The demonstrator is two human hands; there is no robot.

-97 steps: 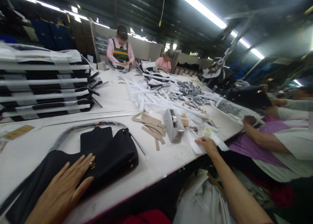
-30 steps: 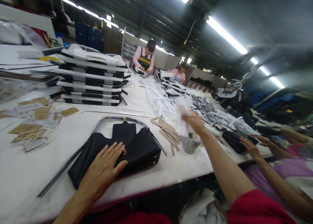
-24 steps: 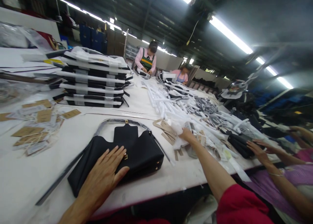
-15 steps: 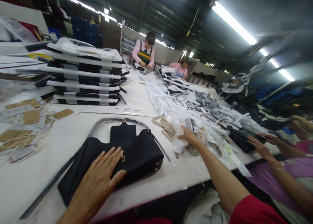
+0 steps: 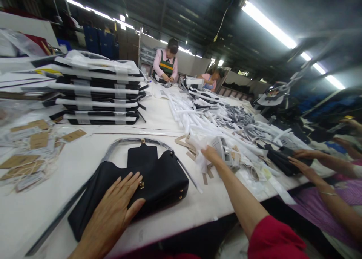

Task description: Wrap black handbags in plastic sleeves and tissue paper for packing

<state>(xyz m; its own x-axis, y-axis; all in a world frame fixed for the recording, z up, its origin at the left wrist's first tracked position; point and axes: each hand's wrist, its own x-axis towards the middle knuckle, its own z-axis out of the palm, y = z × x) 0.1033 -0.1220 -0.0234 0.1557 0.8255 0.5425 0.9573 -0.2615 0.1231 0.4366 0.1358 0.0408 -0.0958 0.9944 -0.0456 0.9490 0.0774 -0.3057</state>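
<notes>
A black handbag [image 5: 161, 176] lies on the white tabletop, its flap folded back and gold-coloured clasp showing. Clear plastic wraps its raised handle [image 5: 124, 141]. My left hand [image 5: 120, 202] rests flat on the bag's front, fingers stretched out beside the clasp. Farther right, my right hand [image 5: 211, 154] has its fingers closed on a thin white sheet [image 5: 195, 143], which is crumpled and partly blurred. Just beyond that hand stands a grey-white object with a rounded end [image 5: 223, 149]. Brown card strips [image 5: 186, 144] lie beside the sheet.
Wrapped black bags form a stack [image 5: 98, 97] at the back left. Brown tags with strings [image 5: 31, 149] lie at far left. White tubes [image 5: 192, 119] cover the middle right. A co-worker's hands [image 5: 304, 163] hold a black item [image 5: 283, 161] at right; two people work across the table.
My right hand has moved slightly left and up, pushing or carrying the white sheet that way. My left hand stays on the handbag. The view has shifted a little.
</notes>
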